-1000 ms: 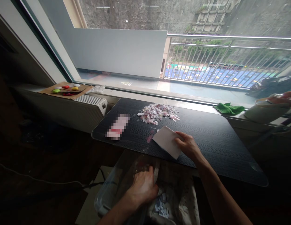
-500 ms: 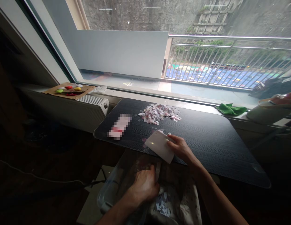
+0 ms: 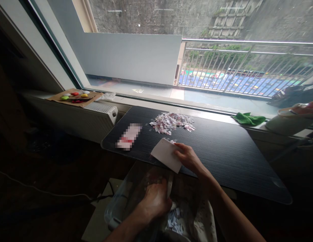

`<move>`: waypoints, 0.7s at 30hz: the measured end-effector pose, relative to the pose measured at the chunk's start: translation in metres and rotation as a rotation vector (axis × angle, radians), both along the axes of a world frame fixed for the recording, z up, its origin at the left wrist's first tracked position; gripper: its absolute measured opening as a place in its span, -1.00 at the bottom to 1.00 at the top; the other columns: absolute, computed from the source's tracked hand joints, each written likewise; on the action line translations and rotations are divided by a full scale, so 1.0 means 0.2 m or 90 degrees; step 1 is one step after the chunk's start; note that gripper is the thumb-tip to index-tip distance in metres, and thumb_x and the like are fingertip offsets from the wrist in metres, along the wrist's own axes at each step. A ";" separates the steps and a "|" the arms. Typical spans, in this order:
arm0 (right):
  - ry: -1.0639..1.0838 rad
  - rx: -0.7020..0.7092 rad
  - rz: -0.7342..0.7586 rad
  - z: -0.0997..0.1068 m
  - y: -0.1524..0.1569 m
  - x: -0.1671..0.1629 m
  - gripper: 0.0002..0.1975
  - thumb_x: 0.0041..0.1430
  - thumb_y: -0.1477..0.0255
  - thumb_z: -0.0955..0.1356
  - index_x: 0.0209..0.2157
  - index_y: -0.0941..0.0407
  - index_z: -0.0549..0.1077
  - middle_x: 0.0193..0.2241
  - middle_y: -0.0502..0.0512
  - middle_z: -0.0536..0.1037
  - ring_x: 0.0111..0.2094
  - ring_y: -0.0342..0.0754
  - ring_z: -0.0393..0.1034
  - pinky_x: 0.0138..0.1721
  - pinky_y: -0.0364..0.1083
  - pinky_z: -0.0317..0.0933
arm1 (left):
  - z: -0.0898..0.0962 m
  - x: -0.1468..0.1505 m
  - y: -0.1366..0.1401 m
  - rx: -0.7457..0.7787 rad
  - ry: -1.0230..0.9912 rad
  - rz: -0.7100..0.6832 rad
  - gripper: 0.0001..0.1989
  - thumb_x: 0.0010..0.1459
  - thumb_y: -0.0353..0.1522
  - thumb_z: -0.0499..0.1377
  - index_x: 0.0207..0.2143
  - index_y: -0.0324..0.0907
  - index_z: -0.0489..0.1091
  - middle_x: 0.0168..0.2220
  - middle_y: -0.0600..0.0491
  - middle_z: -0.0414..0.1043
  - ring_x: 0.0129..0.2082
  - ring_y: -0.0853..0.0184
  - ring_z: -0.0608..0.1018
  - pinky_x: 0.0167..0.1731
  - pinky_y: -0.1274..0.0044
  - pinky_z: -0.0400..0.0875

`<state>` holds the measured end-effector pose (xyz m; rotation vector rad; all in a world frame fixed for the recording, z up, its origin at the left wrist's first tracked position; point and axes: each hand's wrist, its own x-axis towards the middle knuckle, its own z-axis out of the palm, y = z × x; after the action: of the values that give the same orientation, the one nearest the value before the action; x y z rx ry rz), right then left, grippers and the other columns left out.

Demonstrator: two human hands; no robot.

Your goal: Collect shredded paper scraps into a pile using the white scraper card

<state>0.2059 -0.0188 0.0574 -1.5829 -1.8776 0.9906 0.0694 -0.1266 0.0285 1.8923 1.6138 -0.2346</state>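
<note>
My right hand (image 3: pixel 186 155) grips a white flat scraper-like sheet (image 3: pixel 165 154) by its right side, thumb on top. It is tilted at the front edge of the black table (image 3: pixel 222 154). Just behind it lie a few loose scraps, and farther back is a heap of small white and pinkish paper scraps (image 3: pixel 168 122). Below the table edge, my left hand (image 3: pixel 156 198) is closed, its fingertips in shadow beside a pale strip; what it holds is unclear. Under it stands a clear plastic bin (image 3: pixel 116 201) with a pale bag (image 3: pixel 204 218) and more paper scraps (image 3: pixel 175 220) inside.
A blurred-out pink and white slip (image 3: pixel 129 136) lies at the table's left. A green cloth (image 3: pixel 248 118) and a pale container (image 3: pixel 284 121) are on the sill at right. A cardboard sheet with colourful items (image 3: pixel 73 97) rests above the radiator (image 3: pixel 103 112) at left.
My right hand has moved the white sheet a little left along the table's front edge, covering pinkish scraps there. My left hand stays almost still.
</note>
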 end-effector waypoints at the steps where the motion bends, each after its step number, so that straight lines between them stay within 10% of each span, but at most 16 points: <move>1: 0.005 -0.013 0.044 0.00 -0.02 -0.01 -0.58 -0.07 0.50 0.23 -0.12 0.21 0.46 -0.28 0.13 0.55 -0.35 -0.06 0.41 -0.38 -0.17 0.26 | 0.00 0.00 0.00 -0.009 0.001 0.008 -0.52 -0.10 -0.35 0.01 -0.04 -0.23 0.15 -0.26 -0.10 0.46 -0.21 0.10 0.50 -0.24 0.37 0.33; 5: 0.012 -0.025 0.109 0.02 -0.09 0.05 -0.60 -0.04 0.47 0.22 -0.13 0.20 0.46 -0.32 0.11 0.56 -0.38 -0.07 0.41 -0.39 -0.17 0.25 | 0.02 0.00 0.01 -0.040 -0.002 0.013 -0.47 -0.09 -0.36 0.00 0.01 -0.25 0.11 -0.21 -0.12 0.45 -0.18 0.10 0.49 -0.21 0.36 0.32; 13: -0.162 0.152 -0.211 0.08 -0.03 0.29 -0.57 0.04 0.35 0.21 -0.04 0.14 0.40 -0.27 0.16 0.55 -0.28 0.02 0.42 -0.27 -0.06 0.25 | 0.02 0.00 0.00 -0.023 0.011 -0.034 -0.55 -0.07 -0.36 -0.04 -0.07 -0.29 0.21 -0.25 -0.13 0.45 -0.20 0.13 0.49 -0.21 0.39 0.31; 21: -0.200 0.141 -0.153 0.11 -0.02 0.26 -0.59 0.04 0.39 0.20 -0.07 0.13 0.42 -0.23 0.16 0.54 -0.22 0.03 0.41 -0.23 -0.08 0.23 | 0.03 0.00 0.00 -0.027 0.038 -0.040 -0.52 -0.06 -0.36 -0.06 -0.03 -0.29 0.17 -0.27 -0.12 0.45 -0.21 0.12 0.49 -0.21 0.38 0.31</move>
<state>0.2576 -0.0222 0.0785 -1.8533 -1.8608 0.4341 0.0692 -0.1266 0.0354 1.9229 1.5772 -0.3525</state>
